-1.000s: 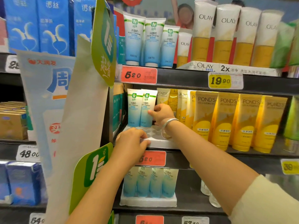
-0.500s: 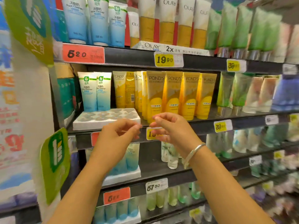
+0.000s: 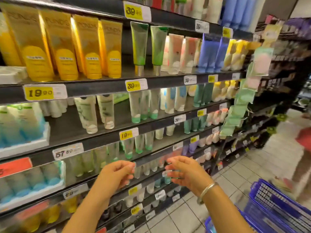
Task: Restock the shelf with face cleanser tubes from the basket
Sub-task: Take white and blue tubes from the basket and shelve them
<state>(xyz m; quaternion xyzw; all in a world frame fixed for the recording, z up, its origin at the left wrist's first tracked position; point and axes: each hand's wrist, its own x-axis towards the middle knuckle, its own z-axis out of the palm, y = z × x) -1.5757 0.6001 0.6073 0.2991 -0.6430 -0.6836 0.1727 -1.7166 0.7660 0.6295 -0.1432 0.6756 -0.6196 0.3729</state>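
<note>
Store aisle, blurry shelves (image 3: 101, 88); both my hands, left (image 3: 116, 174) and right (image 3: 183, 174), loosely curled, seemingly empty; blue basket (image 3: 276, 204) down right, nearer the right.

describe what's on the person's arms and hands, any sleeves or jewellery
Both forearms are bare, with no sleeves in view. The right hand has a plain silver bangle around its wrist. The left hand wears nothing visible: no ring, watch or glove.

Two bare forearms enter from the lower edge of the frame, no sleeves visible. Right wrist carries a thin silver metal bangle (image 3: 207, 189), plain and smooth. Left wrist is unadorned.
</note>
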